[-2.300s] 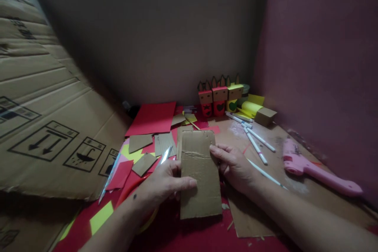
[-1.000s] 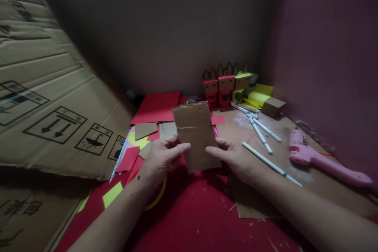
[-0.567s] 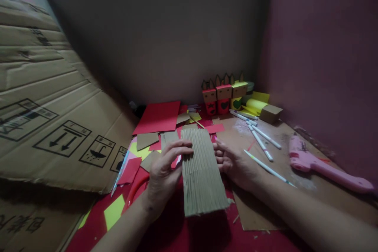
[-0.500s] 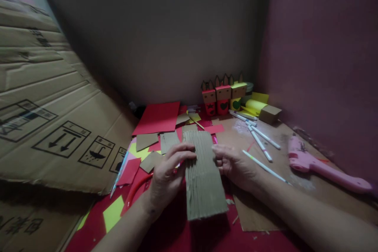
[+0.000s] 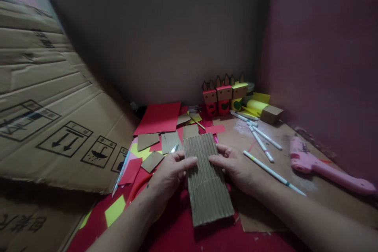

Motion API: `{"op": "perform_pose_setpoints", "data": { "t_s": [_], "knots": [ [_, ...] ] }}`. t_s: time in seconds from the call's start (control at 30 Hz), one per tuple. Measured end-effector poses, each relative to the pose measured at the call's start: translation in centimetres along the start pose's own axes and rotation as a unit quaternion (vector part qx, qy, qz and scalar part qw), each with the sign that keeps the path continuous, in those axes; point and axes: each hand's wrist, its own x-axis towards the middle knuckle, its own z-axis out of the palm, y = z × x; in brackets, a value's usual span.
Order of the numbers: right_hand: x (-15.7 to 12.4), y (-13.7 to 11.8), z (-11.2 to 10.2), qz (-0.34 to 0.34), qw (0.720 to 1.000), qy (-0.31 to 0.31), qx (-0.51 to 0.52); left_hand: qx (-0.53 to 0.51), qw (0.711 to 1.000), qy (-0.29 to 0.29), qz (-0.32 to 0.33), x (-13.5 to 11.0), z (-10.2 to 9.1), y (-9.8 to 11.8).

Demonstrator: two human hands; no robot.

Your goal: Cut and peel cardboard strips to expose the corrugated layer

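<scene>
A rectangular strip of ribbed cardboard point(image 5: 208, 189) is held up in front of me, its long side running toward me and its lower end tilted a little right. My left hand point(image 5: 174, 167) grips its left edge, thumb on the ribbed face and fingers behind. On the opposite edge my right hand point(image 5: 232, 161) pinches it the same way, its thumb on the face. Red-handled scissors point(image 5: 138, 187) lie beside my left forearm, partly hidden by it. Small cardboard pieces point(image 5: 152, 161) and a red paper sheet point(image 5: 159, 117) lie beyond my left hand.
A large printed cardboard sheet point(image 5: 59, 86) leans on the left. Cardboard figures point(image 5: 223, 96) stand at the back, near a yellow paper roll point(image 5: 256, 106). White markers point(image 5: 261, 143) and a pink glue gun point(image 5: 325, 169) lie on the right upon a cardboard base point(image 5: 262, 212).
Both thumbs now rest on the cardboard's ribbed face; before, my left fingers lay across it and my right hand touched its edge. The strip has shifted slightly down and right.
</scene>
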Motion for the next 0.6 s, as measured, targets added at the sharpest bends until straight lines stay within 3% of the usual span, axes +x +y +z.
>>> {"op": "perform_pose_setpoints", "data": {
  "t_s": [0.27, 0.6],
  "knots": [
    [-0.42, -0.03, 0.06, 0.033, 0.999, -0.019, -0.033, 0.036, 0.999, 0.002, -0.020, -0.78, 0.96, 0.56],
    [-0.62, -0.25, 0.78, 0.041, 0.998, -0.024, -0.033, 0.095, 0.995, 0.018, 0.033, -1.06, 1.03, 0.39]
  ]
}}
